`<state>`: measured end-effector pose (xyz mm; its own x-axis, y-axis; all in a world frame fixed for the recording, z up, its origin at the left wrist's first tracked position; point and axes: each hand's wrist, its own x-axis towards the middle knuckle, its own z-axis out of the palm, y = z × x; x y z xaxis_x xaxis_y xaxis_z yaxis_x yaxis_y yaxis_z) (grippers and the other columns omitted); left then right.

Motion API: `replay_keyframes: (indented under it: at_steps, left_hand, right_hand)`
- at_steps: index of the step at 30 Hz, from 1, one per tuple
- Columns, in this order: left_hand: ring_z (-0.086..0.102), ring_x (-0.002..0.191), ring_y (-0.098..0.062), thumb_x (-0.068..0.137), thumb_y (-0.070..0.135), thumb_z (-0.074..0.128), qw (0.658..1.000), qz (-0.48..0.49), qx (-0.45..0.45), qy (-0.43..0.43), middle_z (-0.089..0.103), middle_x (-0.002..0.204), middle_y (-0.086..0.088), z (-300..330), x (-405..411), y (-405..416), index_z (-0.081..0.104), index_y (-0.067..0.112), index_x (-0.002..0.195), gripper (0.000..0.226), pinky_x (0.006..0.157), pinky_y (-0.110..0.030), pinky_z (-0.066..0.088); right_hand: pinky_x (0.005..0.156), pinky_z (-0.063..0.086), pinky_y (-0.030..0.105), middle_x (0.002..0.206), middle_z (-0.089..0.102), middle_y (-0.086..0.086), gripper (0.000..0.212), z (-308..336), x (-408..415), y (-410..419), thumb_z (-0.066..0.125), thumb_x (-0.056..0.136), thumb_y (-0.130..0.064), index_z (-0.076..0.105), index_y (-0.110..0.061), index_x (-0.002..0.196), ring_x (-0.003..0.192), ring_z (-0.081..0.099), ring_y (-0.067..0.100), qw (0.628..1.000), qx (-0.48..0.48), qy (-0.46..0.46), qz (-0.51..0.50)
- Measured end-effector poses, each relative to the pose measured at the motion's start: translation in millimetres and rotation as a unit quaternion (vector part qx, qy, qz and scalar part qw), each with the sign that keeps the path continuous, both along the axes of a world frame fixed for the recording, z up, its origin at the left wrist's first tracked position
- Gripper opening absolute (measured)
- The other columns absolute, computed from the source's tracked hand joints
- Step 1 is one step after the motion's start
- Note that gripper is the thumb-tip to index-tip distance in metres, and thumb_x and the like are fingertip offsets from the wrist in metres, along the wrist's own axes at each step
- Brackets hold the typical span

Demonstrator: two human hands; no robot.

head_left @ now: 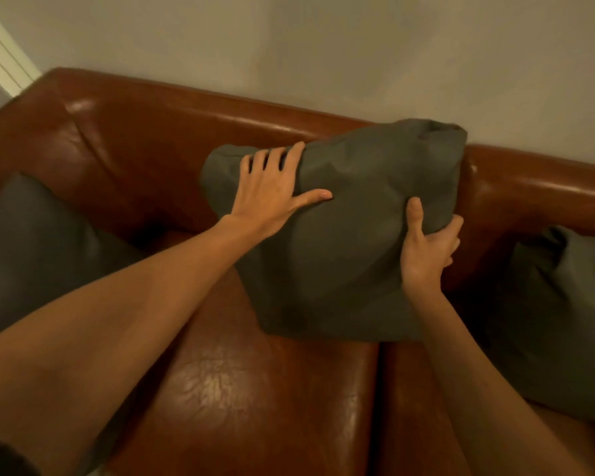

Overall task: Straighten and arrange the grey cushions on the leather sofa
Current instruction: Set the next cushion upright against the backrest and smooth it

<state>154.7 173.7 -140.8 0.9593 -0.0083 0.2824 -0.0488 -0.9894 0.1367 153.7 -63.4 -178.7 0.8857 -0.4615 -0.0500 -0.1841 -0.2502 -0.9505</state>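
A grey cushion (344, 235) stands tilted against the backrest in the middle of the brown leather sofa (241, 383). My left hand (272, 187) lies on its upper left part, fingers spread and pressing into the fabric. My right hand (426, 245) grips the cushion's right edge, thumb on the front and fingers wrapped behind. A second grey cushion (38, 249) leans in the sofa's left corner, partly behind my left forearm. A third grey cushion (560, 321) sits at the right end, cut off by the frame edge.
A plain pale wall (323, 46) rises directly behind the sofa back. A white door or window frame (4, 60) shows at the far upper left. The seam between two seat pads (378, 407) runs below the middle cushion.
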Motion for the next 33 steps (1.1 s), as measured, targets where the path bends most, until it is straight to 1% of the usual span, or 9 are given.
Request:
replay_keyframes:
  at_steps: [2, 5, 10, 17, 20, 23, 26, 29, 33]
  left_hand:
    - [0.049, 0.12, -0.036, 0.08, 0.083, 0.019, 0.999, 0.022, -0.023, -0.017, 0.052, 0.135, -0.013, 1, -14, 19, 0.035, 0.016, 0.147, 0.096, 0.1, -0.05, 0.035]
    - [0.05, 0.121, -0.036, 0.085, 0.077, 0.024, 0.995, 0.059, -0.075, -0.038, 0.05, 0.137, -0.013, -5, -34, 40, 0.029, 0.022, 0.15, 0.085, 0.098, -0.05, 0.038]
    - [0.045, 0.128, -0.032, 0.087, 0.069, 0.034, 0.965, 0.127, -0.231, -0.014, 0.044, 0.143, -0.014, -39, -68, 60, 0.017, 0.023, 0.153, 0.082, 0.103, -0.048, 0.037]
    - [0.036, 0.136, -0.03, 0.094, 0.056, 0.036, 0.889, 0.208, -0.404, 0.044, 0.029, 0.154, -0.007, -95, -97, 78, 0.007, 0.026, 0.154, 0.073, 0.107, -0.04, 0.029]
    - [0.033, 0.138, -0.032, 0.092, 0.065, 0.031, 0.841, 0.249, -0.465, 0.121, 0.022, 0.157, -0.004, -121, -102, 96, 0.003, 0.031, 0.153, 0.075, 0.111, -0.043, 0.025]
    - [0.031, 0.14, -0.031, 0.078, 0.085, 0.029, 0.795, 0.254, -0.527, 0.163, 0.023, 0.158, -0.004, -132, -103, 116, 0.006, 0.032, 0.152, 0.094, 0.116, -0.046, 0.025]
    - [0.035, 0.138, -0.029, 0.08, 0.081, 0.024, 0.776, 0.252, -0.548, 0.183, 0.032, 0.154, -0.007, -125, -92, 130, 0.016, 0.025, 0.152, 0.091, 0.115, -0.046, 0.027]
    - [0.038, 0.136, -0.026, 0.073, 0.087, 0.018, 0.774, 0.252, -0.559, 0.161, 0.039, 0.149, -0.006, -107, -69, 138, 0.03, 0.018, 0.148, 0.103, 0.116, -0.041, 0.026]
    - [0.042, 0.133, -0.026, 0.085, 0.078, 0.02, 0.773, 0.247, -0.57, 0.124, 0.04, 0.148, -0.004, -91, -40, 146, 0.028, 0.02, 0.148, 0.087, 0.113, -0.042, 0.03]
  right_hand:
    - [0.112, 0.026, 0.049, 0.093, 0.038, -0.021, 0.053, 15, 0, 19, 0.061, 0.081, -0.068, 0.036, -0.029, 0.106, 0.126, 0.04, 0.032, 0.999, -0.03, -0.029, 0.026]
    - [0.105, 0.021, 0.036, 0.099, 0.046, -0.011, 0.056, 39, 0, 45, 0.064, 0.079, -0.066, 0.043, -0.021, 0.106, 0.121, 0.042, 0.026, 0.992, -0.085, -0.076, 0.059]
    - [0.101, 0.027, 0.042, 0.091, 0.043, -0.014, 0.059, 62, 4, 88, 0.065, 0.073, -0.072, 0.043, -0.022, 0.096, 0.108, 0.044, 0.024, 0.96, -0.217, -0.117, 0.133]
    - [0.093, 0.029, 0.046, 0.11, 0.057, 0.001, 0.073, 45, 14, 158, 0.053, 0.073, -0.081, 0.056, -0.018, 0.109, 0.104, 0.047, 0.027, 0.873, -0.408, -0.144, 0.226]
    - [0.094, 0.03, 0.046, 0.114, 0.055, 0.004, 0.078, 21, 21, 193, 0.048, 0.075, -0.083, 0.055, -0.019, 0.119, 0.108, 0.048, 0.028, 0.821, -0.477, -0.133, 0.284]
    - [0.1, 0.029, 0.046, 0.121, 0.053, 0.006, 0.082, -2, 31, 220, 0.04, 0.08, -0.083, 0.051, -0.018, 0.129, 0.114, 0.046, 0.029, 0.786, -0.501, -0.116, 0.344]
    - [0.112, 0.021, 0.047, 0.13, 0.05, 0.008, 0.08, -9, 45, 222, 0.037, 0.087, -0.077, 0.044, -0.018, 0.14, 0.124, 0.043, 0.029, 0.79, -0.479, -0.101, 0.369]
    - [0.119, 0.0, 0.052, 0.144, 0.044, 0.004, 0.069, -10, 52, 200, 0.036, 0.093, -0.07, 0.04, -0.025, 0.146, 0.142, 0.029, 0.025, 0.814, -0.437, -0.094, 0.37]
    - [0.116, -0.009, 0.059, 0.154, 0.034, 0.004, 0.063, -20, 49, 138, 0.04, 0.095, -0.063, 0.042, -0.025, 0.145, 0.151, 0.009, 0.024, 0.882, -0.4, -0.052, 0.244]
